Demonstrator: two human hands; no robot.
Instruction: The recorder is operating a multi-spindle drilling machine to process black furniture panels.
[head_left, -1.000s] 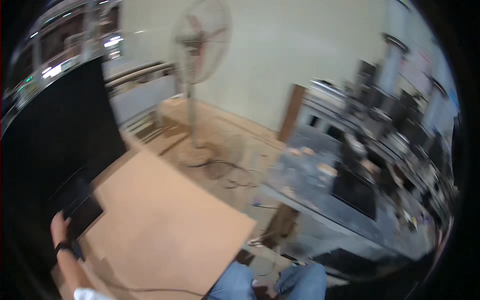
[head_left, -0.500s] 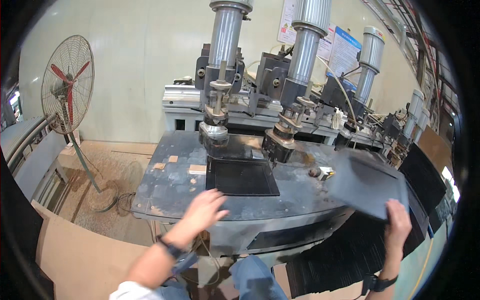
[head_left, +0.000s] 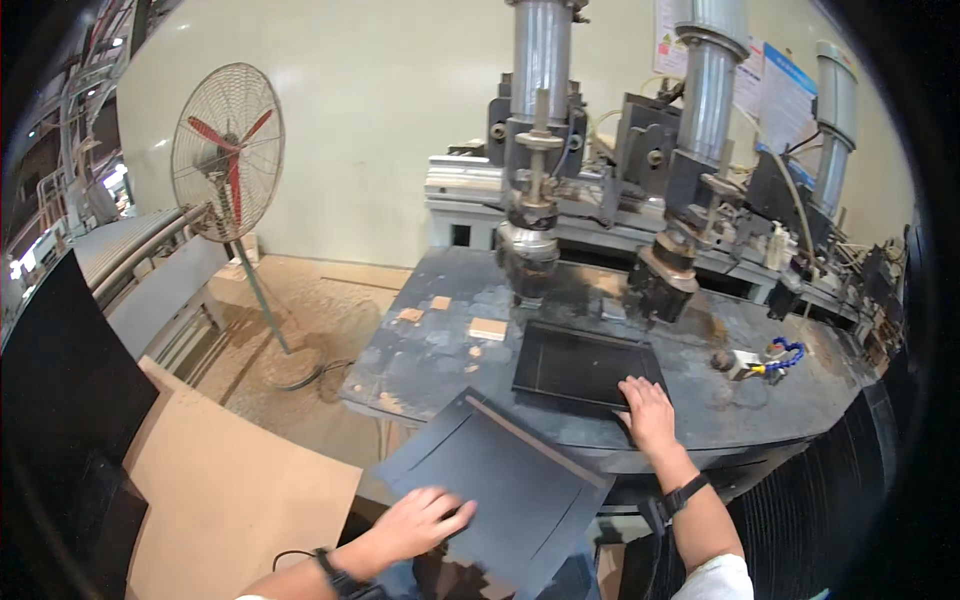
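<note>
A flat dark panel (head_left: 500, 490) with slots along its edges is tilted in front of the worktable. My left hand (head_left: 425, 520) grips it at its left side, fingers over the upper face. On the table lies a black rectangular panel (head_left: 585, 368), under the nearest machine heads. My right hand (head_left: 650, 412) is at its near right corner, with bent fingers over the edge and the thumb on the near side. The underside of the tilted panel is hidden.
Upright machine heads (head_left: 535, 210) line the back of the worktable (head_left: 430, 330). Wood offcuts (head_left: 488, 329) lie at its left, a blue coiled hose (head_left: 788, 352) at its right. A tan board (head_left: 230, 470) is at the left, with a fan (head_left: 228, 150) behind. Stacked black sheets (head_left: 800, 520) stand at the right.
The slotted panel has passed from my right hand to my left and crossed leftward. My right hand has come to the black panel's corner; my left has left it. The view has turned left.
</note>
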